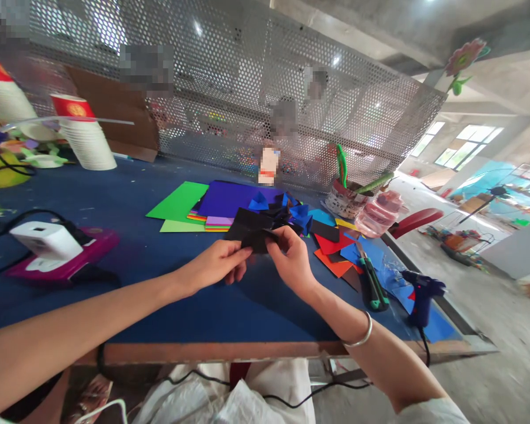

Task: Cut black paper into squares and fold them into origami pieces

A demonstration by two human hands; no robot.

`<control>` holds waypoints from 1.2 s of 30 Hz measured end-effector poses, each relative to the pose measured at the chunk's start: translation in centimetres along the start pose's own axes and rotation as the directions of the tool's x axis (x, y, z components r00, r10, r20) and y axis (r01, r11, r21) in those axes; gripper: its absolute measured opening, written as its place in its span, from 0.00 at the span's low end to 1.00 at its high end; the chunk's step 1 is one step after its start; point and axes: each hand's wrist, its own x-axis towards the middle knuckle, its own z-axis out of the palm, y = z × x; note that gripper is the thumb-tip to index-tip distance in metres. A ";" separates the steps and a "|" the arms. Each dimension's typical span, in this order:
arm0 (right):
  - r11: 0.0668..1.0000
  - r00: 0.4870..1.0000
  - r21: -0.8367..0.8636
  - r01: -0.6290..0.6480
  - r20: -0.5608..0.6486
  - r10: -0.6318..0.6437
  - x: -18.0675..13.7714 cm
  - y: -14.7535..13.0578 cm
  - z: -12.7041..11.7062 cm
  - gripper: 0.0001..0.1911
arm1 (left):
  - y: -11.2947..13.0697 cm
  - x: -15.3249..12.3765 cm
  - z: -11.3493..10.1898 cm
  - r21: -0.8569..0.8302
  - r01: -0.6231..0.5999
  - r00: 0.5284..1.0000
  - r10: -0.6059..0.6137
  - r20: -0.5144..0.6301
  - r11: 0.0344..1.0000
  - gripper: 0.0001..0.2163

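Note:
A piece of black paper (246, 225), partly folded, is held up over the blue table between both hands. My left hand (229, 259) pinches its lower left edge between thumb and fingers. At the right edge, my right hand (287, 253) is closed on the same paper, with a silver bangle (365, 331) on that forearm. Just behind the paper lie blue and black folded paper pieces (298, 215). A stack of coloured paper with a dark blue sheet (229, 199) on top and a green sheet (179, 200) beside it lies behind my left hand.
A cutter knife (371, 280) and a glue gun (424, 291) lie at the right, near loose red sheets (333, 244). A pink bottle (382, 212) stands behind. At left are a power strip (101, 241), a white plug (46, 238) and stacked paper cups (88, 141). A perforated screen (229, 88) borders the back.

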 end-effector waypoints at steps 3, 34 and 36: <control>1.000 1.000 0.004 -0.005 -0.010 0.005 0.1 0.2 0.0 0.11 | 0.0 -0.1 0.1 -0.017 0.025 1.000 -0.025 0.004 1.000 0.22; 0.973 0.984 -0.164 0.159 0.111 -0.142 -1.0 -0.2 0.2 0.05 | 0.5 -0.8 0.5 -0.020 0.085 0.996 -0.085 -0.016 0.996 0.30; 0.992 0.993 -0.099 0.078 0.100 -0.068 -0.8 -0.2 0.2 0.05 | 0.2 -0.6 0.4 0.003 0.057 0.998 -0.057 -0.029 0.998 0.27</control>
